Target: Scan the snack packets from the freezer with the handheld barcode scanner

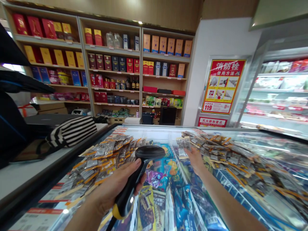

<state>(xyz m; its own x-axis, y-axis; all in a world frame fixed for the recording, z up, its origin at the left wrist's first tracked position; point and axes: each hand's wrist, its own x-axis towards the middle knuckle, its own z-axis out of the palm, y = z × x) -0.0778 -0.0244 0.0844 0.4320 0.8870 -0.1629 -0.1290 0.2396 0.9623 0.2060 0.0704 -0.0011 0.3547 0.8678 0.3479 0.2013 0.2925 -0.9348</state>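
My left hand (117, 181) is wrapped round the handle of a black barcode scanner (149, 153) with yellow trim, its wide head pointing away from me over a glass-topped chest freezer. To the right, my right hand (195, 159) pinches a small, flat snack packet (182, 146) with printing on it; the fingertips are partly hidden. A pile of similar small packets (108, 157) with orange edges lies on the left half of the glass. A second heap of packets (223, 149) spreads just beyond my right hand and to its right.
Under the glass, ice cream packages (146, 205) lie between white wire dividers. A black-and-white striped pouch (74, 131) rests on the left counter beside a dark monitor. Shelves of boxed bottles (115, 64) line the back wall. A lit display fridge (281, 93) stands at the right.
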